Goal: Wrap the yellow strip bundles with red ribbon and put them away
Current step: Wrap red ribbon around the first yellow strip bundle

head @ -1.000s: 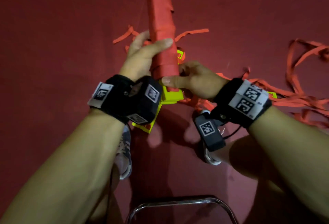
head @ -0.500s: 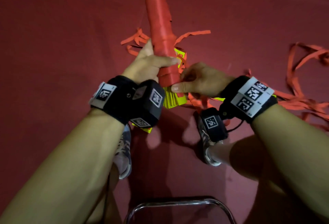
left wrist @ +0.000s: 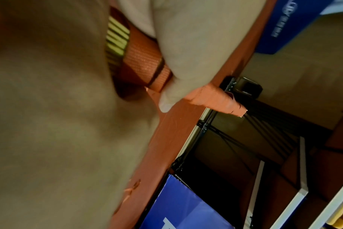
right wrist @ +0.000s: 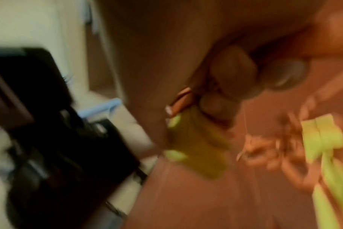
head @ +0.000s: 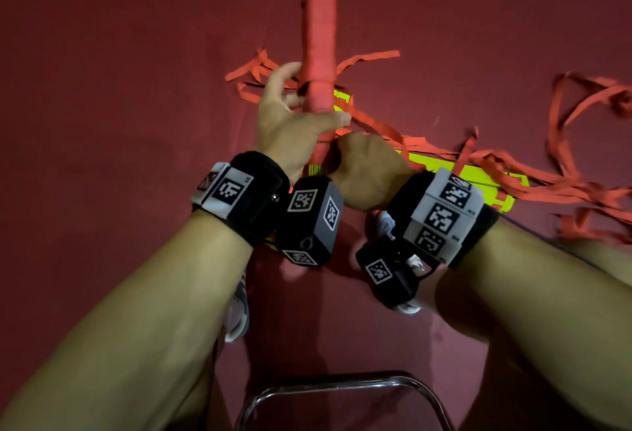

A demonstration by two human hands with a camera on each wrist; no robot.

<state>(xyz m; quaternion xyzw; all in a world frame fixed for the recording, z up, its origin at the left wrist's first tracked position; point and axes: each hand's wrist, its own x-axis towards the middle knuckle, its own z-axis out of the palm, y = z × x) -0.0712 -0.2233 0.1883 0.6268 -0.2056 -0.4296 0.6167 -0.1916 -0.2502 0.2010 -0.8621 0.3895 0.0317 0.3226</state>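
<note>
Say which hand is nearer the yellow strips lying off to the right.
Right. The right hand lies beside those strips; the left hand grips the bundle farther off.

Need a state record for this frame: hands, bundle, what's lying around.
bundle: long, wrapped in red ribbon, yellow showing at near end
left hand: grips bundle
right hand: grips bundle just below left hand
loose ribbon: strewn on red surface, mostly right
spare strips: yellow, lying flat under loose ribbon
</note>
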